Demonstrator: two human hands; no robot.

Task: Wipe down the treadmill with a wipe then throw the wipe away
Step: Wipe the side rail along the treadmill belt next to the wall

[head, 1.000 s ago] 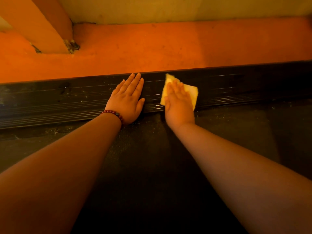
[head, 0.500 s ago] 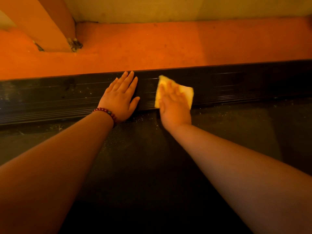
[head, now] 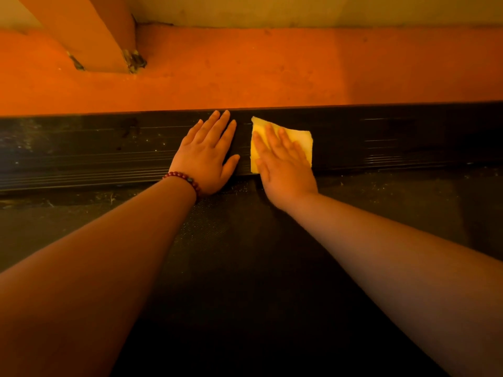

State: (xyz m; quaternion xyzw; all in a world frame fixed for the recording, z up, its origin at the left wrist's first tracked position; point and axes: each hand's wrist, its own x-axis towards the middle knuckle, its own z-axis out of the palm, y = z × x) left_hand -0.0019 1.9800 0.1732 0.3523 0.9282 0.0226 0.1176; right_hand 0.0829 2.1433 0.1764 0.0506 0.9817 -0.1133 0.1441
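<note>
The treadmill's ribbed black side rail (head: pixel 394 137) runs across the view, with the dark belt (head: pixel 245 268) below it. A yellow wipe (head: pixel 302 140) lies flat on the rail. My right hand (head: pixel 283 164) presses it down with straight, spread fingers and covers most of it. My left hand (head: pixel 206 156), with a red bead bracelet at the wrist, rests flat on the rail just left of the wipe, fingers straight and holding nothing.
An orange floor (head: pixel 272 69) lies beyond the rail, up to a pale wall (head: pixel 299 9). A slanted orange post (head: pixel 89 31) meets the floor at the upper left. Dust and specks mark the rail's left part (head: pixel 68 148) and the belt's edge.
My right hand has slid the wipe a little to the left along the rail. My left hand has shifted slightly left with it.
</note>
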